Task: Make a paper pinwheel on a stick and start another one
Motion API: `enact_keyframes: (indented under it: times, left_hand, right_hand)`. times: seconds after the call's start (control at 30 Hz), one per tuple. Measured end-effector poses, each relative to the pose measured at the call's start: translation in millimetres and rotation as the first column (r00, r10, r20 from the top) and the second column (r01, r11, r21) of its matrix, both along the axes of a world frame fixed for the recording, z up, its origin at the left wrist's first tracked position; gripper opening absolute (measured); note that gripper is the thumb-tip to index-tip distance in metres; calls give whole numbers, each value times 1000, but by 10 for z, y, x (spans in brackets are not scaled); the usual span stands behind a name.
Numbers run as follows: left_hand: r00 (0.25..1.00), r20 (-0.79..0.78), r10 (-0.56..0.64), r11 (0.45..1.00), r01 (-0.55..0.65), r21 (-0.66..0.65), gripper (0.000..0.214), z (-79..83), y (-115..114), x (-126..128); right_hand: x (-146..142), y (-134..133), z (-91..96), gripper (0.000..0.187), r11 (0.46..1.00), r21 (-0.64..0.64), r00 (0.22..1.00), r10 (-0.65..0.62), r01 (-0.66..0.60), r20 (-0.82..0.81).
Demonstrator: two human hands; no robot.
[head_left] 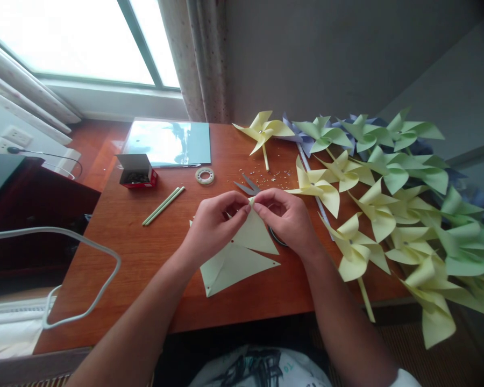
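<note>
A pale green paper sheet (pixel 236 263), cut from its corners toward the middle and punched with small holes, lies on the table under my hands. One of its tips is lifted, pinched between the thumb and fingers of my left hand (pixel 221 215). My right hand (pixel 284 217) pinches the same tip from the other side, the fingertips of both hands almost touching. Just beyond them the grey blades of a pair of scissors (pixel 248 185) stick out, partly spread; a dark handle loop shows behind my right wrist. My left hand and forearm cover part of the sheet.
Yellow pinwheels (pixel 350 244), green pinwheels (pixel 387 166) and some bluish ones crowd the right side. Paper bits (pixel 276 177) lie beyond the scissors. To the left are a tape roll (pixel 205 176), paper sticks (pixel 163 206), a red box (pixel 137 174), a plastic-wrapped packet (pixel 199 142) and a white cable (pixel 115 258).
</note>
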State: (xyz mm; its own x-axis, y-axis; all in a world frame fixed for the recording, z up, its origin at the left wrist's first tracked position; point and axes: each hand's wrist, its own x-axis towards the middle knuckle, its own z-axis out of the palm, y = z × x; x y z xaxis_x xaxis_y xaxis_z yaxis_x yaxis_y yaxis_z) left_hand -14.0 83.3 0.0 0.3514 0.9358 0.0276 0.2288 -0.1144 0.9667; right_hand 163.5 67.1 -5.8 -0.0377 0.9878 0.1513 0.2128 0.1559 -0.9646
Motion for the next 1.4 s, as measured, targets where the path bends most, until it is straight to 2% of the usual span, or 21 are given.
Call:
enact_keyframes:
  times: [0.23,0.4,0.63,0.83,1.4]
  left_hand:
    - [999,-26,-31,999,31,17,14,-9,-4,2]
    - [996,80,-41,995,48,-85,15,-14,0,2]
    - [979,201,22,979,19,-202,18,80,12,26]
    - [968,240,77,966,-12,-258,21,93,19,28]
    - [954,286,95,948,1,-319,24,123,16,7]
  right_hand:
    - [-14,0,-10,0,998,64,999,-25,24,22]
    - [-15,-8,38,9,978,206,991,-45,19,124]
    - [-8,-16,41,14,929,369,968,-83,-10,236]
    - [-10,-22,56,14,931,364,968,-67,-26,242]
    - [-15,-44,79,14,940,341,977,-62,-12,206]
